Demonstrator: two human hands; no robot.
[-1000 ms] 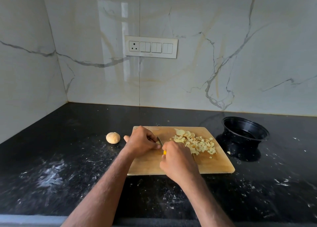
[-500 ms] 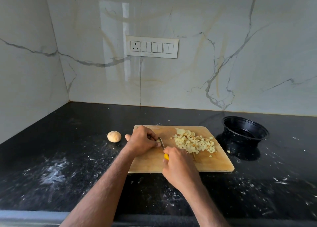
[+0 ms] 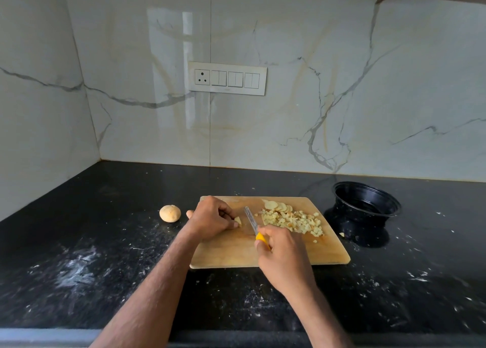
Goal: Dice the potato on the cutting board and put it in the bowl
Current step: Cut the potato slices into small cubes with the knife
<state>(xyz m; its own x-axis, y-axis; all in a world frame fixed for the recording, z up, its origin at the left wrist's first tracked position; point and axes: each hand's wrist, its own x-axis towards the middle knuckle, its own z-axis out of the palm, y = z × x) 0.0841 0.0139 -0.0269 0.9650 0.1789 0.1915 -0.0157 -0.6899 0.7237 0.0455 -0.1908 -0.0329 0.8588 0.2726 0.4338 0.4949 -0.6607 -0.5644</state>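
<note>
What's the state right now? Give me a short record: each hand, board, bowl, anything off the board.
left hand: pinches a small potato piece on the cutting board
right hand: grips the yellow-handled knife, blade beside the piece
board: diced potato pile, a few uncut slices behind it
black bowl: right of board, no potato visible inside
off board: whole potato on the counter, left

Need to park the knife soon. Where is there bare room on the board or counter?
Free: the cutting board strip nearest the person, and counter left of the whole potato. Crowded: the board's far right under diced potato, and between board and bowl, where scraps lie.
</note>
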